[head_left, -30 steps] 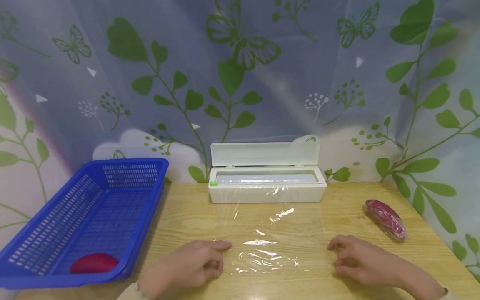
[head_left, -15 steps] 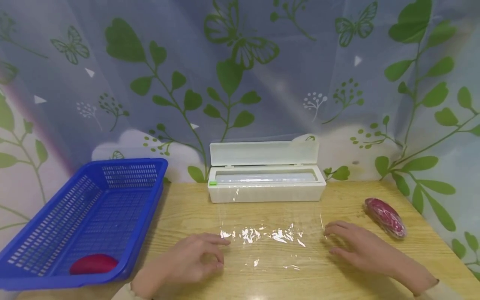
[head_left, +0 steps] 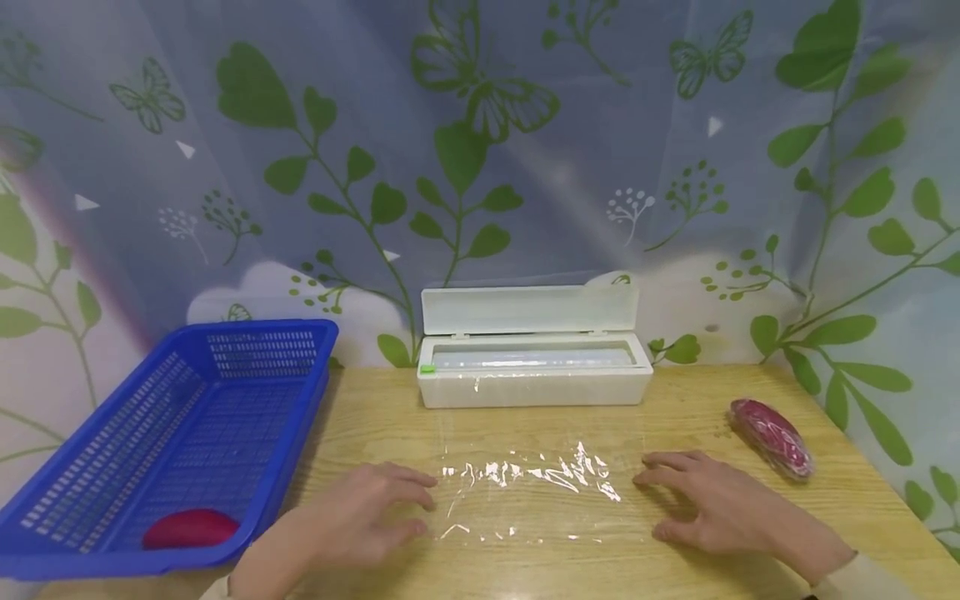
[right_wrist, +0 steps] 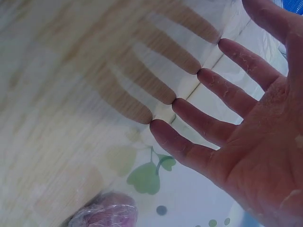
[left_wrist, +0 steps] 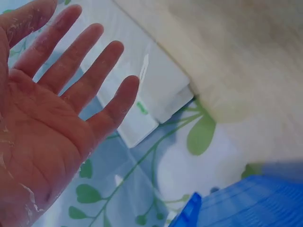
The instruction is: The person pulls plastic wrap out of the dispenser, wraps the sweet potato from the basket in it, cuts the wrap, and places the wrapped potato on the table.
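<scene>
A sheet of clear cling film (head_left: 525, 500) lies across the wooden table, running forward from a white cling film box (head_left: 536, 390) with its lid raised. Beside the film's left edge, my left hand (head_left: 360, 512) is spread palm down, and the left wrist view shows its fingers straight and nothing in the palm. My right hand (head_left: 712, 504) is at the film's right edge. In the right wrist view the fingertips of that hand (right_wrist: 236, 118) meet their reflections on the tabletop; its fingers are extended and hold nothing.
A blue plastic basket (head_left: 296, 450) stands on the left, with a smooth red rounded object (head_left: 191, 529) in its near end. On the right lies a reddish-purple oblong object (head_left: 772, 437) wrapped in clear film. A leaf-patterned curtain (head_left: 525, 183) hangs behind the table.
My left hand has drawn back slightly left, and its fingers have opened out from a bent pose. The right hand's fingers have also straightened. Glints on the film have shifted and it lies flatter.
</scene>
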A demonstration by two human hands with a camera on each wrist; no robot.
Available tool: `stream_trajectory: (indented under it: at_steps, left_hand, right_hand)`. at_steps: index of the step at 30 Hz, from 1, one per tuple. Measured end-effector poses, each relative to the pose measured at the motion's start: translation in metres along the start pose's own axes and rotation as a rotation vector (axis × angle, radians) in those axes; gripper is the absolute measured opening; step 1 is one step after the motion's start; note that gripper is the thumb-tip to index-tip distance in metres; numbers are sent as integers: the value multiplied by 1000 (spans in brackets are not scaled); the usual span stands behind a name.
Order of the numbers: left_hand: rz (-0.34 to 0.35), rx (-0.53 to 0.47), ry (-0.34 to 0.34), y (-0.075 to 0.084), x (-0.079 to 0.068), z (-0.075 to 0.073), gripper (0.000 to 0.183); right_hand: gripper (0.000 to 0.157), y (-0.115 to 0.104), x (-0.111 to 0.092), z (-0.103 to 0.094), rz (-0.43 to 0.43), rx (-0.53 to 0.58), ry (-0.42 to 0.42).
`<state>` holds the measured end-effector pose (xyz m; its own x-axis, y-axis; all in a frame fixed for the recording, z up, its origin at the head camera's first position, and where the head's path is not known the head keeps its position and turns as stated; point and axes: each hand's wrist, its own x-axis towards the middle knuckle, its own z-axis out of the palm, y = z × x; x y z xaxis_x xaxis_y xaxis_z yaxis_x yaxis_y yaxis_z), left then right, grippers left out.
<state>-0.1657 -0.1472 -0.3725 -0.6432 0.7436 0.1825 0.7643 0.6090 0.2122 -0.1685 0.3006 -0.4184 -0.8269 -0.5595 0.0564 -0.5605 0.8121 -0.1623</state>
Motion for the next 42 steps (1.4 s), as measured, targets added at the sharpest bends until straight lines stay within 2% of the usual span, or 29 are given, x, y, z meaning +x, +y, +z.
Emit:
stream_trajectory:
  at_steps: [5,12,16,22,28,34,37,42]
  left_hand:
    - [-10,74,65,5,-2,-14,25]
    - [115,206,260,13,0,-38,36]
    - [160,240,322,12,-2,-50,36]
    - [152,288,325,5,-14,-69,37]
    - [170,375,300,-7,-32,-77,39]
    - [110,446,291,-23,-52,-85,37]
    - [95,486,310,-33,-61,-86,49]
    - [83,542,316,-53,-75,-82,47]
  right_hand:
    - [56,0,0,0,6,3,3]
    - [57,-2,-1,0,7,12,4]
    - [57,-1,-1,1,12,7,8]
    - [57,0,-2,3,7,11,9]
    - [57,0,-1,1,8,13,2]
    - [58,-2,1,-2,9,2,12]
    - [58,-1,1,-1,10,2,9]
    - [57,-1,-1,1,5,4,14]
